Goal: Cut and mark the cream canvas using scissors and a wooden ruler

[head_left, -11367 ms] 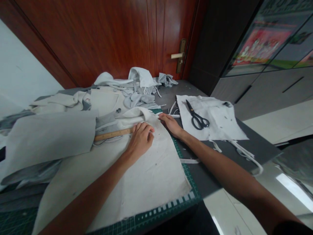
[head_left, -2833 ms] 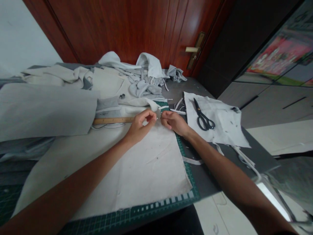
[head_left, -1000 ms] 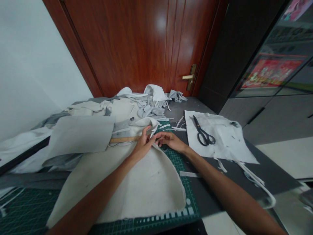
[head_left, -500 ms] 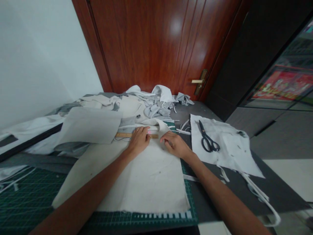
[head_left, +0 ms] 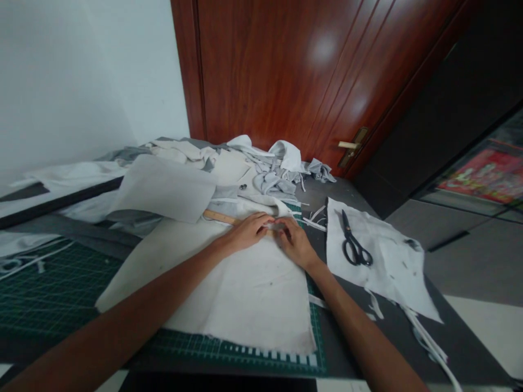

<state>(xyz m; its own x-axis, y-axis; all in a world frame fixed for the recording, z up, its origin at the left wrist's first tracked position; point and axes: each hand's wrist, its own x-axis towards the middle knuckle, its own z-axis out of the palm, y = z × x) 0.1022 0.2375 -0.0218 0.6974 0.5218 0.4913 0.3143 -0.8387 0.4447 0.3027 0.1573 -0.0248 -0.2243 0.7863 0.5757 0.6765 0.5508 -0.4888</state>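
A large cream cloth [head_left: 245, 288] lies spread on the green cutting mat [head_left: 183, 342], its far edge folded over. My left hand [head_left: 250, 231] is closed over a wooden ruler [head_left: 220, 216] near that fold. My right hand [head_left: 296, 243] has its fingers curled, with the fingertips meeting those of the left over the ruler's right end. A small pale bit shows between the fingertips, too small to name. Part of the ruler is hidden under the hands. A grey-white flat sheet [head_left: 163, 188] lies to the left of the ruler.
Black-handled scissors [head_left: 353, 242] rest on a white cloth piece [head_left: 384, 256] at the right. Fabric scraps [head_left: 272, 182] are heaped at the back before a wooden door [head_left: 269, 71]. A dark bar [head_left: 61, 201] lies across cloth at the left. Thin white strips [head_left: 433, 343] hang over the table edge.
My left hand has slid right along the ruler until its fingertips meet the right hand's. The pink bit seen by my left thumb is out of sight. The view has turned slightly.
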